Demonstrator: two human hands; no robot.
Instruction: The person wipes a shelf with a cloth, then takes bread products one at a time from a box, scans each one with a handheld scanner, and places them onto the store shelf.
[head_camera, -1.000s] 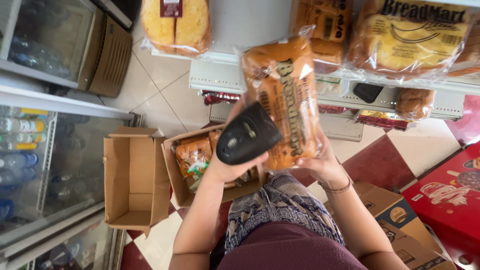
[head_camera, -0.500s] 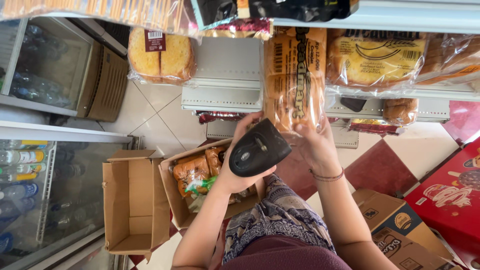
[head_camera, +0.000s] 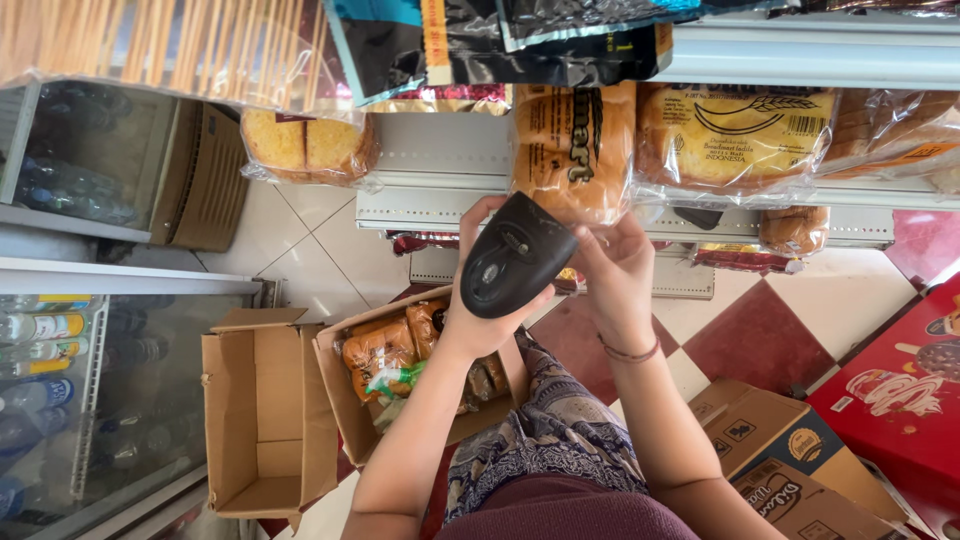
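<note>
Across the upper frame, the white shelf (head_camera: 800, 55) bears bagged bread, where the right hand (head_camera: 615, 270) steadies an upright loaf (head_camera: 575, 150) from below while left hand (head_camera: 480, 310) fingers wrap a black scanner (head_camera: 515, 255) just beneath it.

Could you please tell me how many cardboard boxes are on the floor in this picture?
3. An empty open box by the cooler, a box of packaged bread beside it under the left hand, and a printed box at lower right. Others may be hidden.
</note>
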